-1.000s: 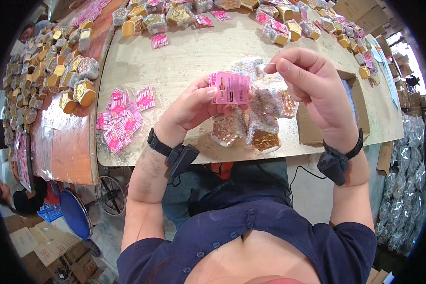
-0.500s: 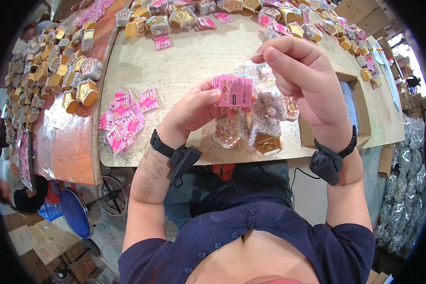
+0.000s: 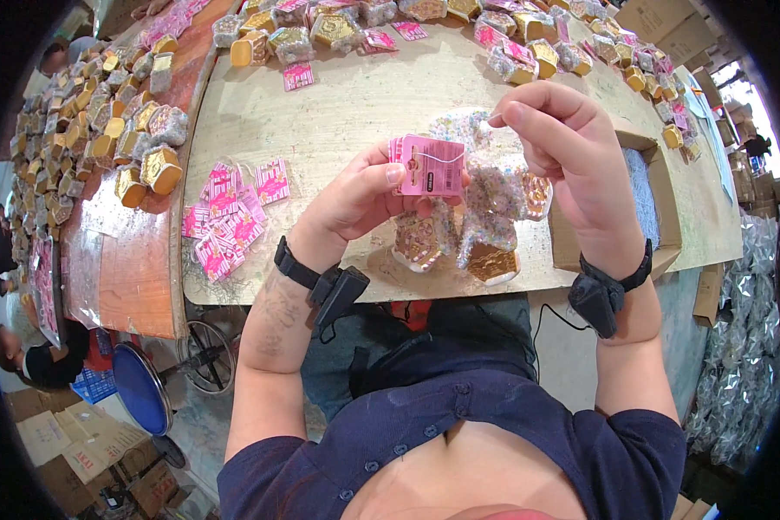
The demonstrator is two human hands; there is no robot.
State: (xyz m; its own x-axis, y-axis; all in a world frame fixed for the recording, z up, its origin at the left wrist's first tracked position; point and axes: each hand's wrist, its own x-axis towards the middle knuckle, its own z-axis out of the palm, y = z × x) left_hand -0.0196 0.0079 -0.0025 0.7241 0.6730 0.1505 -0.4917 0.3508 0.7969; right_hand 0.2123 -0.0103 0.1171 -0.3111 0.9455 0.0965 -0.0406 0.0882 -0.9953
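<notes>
Gripping rectangular pink paper cards (image 3: 440, 179) under thin white string (image 3: 443, 159), the left hand (image 3: 364, 192) should hold steady; the right hand (image 3: 572, 152) pinches, its catch unclear.

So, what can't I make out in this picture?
Head view: how many flat pink printed cards the left hand holds; they overlap.
Head view: whether the right hand pinches the thin white string; too fine to follow.
Head view: part of the inside of the open brown cardboard box; the right hand hides it.
Head view: the far row of gold-coloured, clear-wrapped pieces; the picture's edge cuts some off.
</notes>
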